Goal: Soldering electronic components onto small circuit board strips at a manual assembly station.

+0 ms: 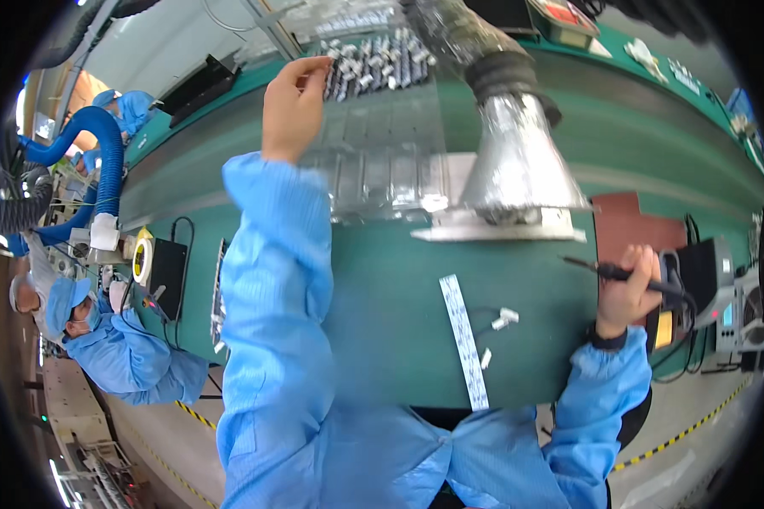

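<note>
At the far side of the bench, my left hand [293,110] is at the left edge of a batch of small dark parts with white connectors [378,66]. Its thumb and forefinger are pinched together; whatever lies between them is too small to make out. The batch sits at the far end of a clear plastic tray [382,174] with ribbed compartments. On the right, my right hand [628,293] grips a soldering iron [613,271], its thin tip pointing left over the bench. In front of me lie a white printed strip [464,343], a white connector with a lead [505,318] and a smaller white piece [485,358].
A foil-wrapped fume hood [526,161] comes down at centre right over a white board [501,233]. A brown-red mat [641,225] and a soldering station [706,276] stand at the right. A co-worker in blue [127,348] sits at the left, near a black box [168,271].
</note>
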{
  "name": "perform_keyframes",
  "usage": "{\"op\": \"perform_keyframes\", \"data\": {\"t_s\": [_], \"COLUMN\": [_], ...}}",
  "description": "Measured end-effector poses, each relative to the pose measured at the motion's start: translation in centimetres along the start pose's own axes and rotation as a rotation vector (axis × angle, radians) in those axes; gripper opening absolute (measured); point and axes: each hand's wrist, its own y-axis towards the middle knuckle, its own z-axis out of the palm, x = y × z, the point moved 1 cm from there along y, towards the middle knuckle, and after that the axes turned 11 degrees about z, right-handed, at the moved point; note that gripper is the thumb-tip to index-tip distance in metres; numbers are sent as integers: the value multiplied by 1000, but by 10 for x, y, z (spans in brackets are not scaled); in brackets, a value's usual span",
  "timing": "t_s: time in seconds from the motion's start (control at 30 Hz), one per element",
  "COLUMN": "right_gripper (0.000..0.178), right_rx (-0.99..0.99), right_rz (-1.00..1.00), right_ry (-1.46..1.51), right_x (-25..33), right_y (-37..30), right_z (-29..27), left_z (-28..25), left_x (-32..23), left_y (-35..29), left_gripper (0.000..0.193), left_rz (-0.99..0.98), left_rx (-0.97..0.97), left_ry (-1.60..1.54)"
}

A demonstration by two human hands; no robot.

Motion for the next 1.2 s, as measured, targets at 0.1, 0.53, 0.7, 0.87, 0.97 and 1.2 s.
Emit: {"op": "perform_keyframes", "data": {"t_s": [0.1,0.53,0.7,0.87,0.97,1.2], "right_gripper": [27,38,38,38,38,39], "right_rx": [1,5,-11,-4,-26,-20], "right_rz": [14,-68,-90,-84,-51,-89], "right_ry": [-41,-156,-173,-141,-129,-134], "right_x": [8,9,7,8,10,10], "right_y": [-3,-8,-5,-3,-2,-2], "right_z": [7,10,9,8,6,9], "left_z": [-3,33,51,40,29,14], "left_x": [-102,-203,-221,-204,-198,-159], "left_y": [-63,-243,-258,-240,-232,-227], "left_gripper": [18,47,66,63,53,38], "left_rz": [141,-225,-188,11,159,-2], "left_rx": [478,829,653,664,714,877], "left_ry": [-72,231,136,38,16,-42]}}
